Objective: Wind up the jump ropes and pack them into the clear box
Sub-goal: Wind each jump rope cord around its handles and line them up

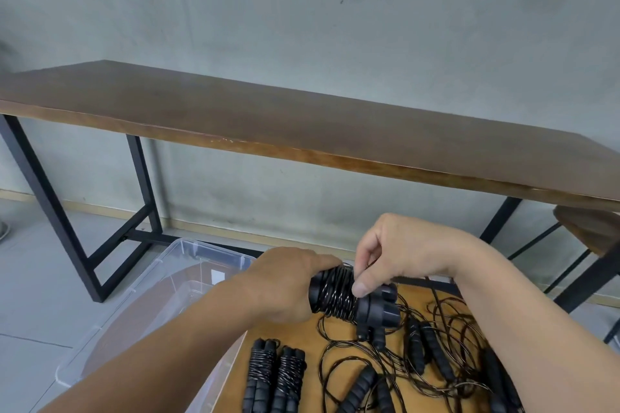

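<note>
Head view: two hands (285, 282) (399, 251) winding one rope (339, 292); two wound bundles (275, 375).

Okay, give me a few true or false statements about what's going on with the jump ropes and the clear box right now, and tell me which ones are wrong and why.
1. The left hand grips the handles of the jump rope being wound. True.
2. The right hand rests flat on the long table. False: it pinches the cord at the wound handles.
3. Two wound jump ropes lie side by side on the small wooden surface. True.
4. The clear box is packed full of ropes. False: no rope shows inside it.
5. Loose tangled ropes lie below the right hand. True.
6. The long table holds the wound ropes. False: they lie on the small wooden surface.
</note>
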